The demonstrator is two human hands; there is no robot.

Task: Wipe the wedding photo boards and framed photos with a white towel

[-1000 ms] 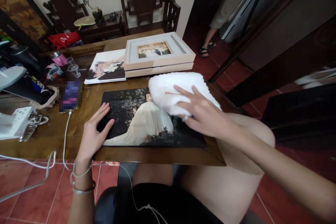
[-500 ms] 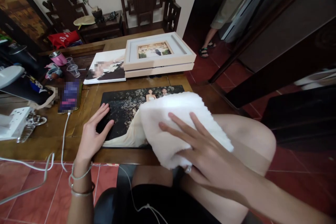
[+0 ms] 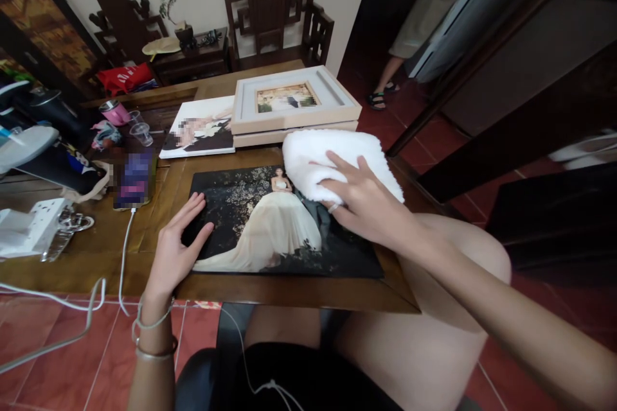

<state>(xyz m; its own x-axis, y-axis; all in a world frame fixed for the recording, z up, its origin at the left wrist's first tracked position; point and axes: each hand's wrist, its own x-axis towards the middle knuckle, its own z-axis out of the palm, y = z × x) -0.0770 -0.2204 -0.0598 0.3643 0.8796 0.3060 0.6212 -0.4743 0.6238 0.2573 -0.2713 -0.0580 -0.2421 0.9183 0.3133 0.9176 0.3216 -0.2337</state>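
A dark wedding photo panel [image 3: 274,231] lies flat near the table's front edge, showing a figure in a long pale gown. My left hand [image 3: 179,247] rests on its left end, fingers stretched out and thumb apart. A fluffy white towel [image 3: 344,148] covers the panel's upper right corner and reaches past it. My right hand [image 3: 366,199] grips this towel, fingers spread over the top and a fold caught near the thumb side. The towel hides part of the second figure in the picture.
Behind the panel, a stack of light wooden frames [image 3: 296,122] stands beside a white-edged photo canvas [image 3: 197,128]. To the left are a charging phone [image 3: 135,181], a power strip [image 3: 33,228], plastic cups [image 3: 141,133] and a dark tumbler [image 3: 58,164]. Another person's legs [image 3: 407,38] show at the back right.
My right hand has moved the towel up and away across the panel, toward its upper right corner, uncovering the gown and lower right area. My left hand stays on the left end.
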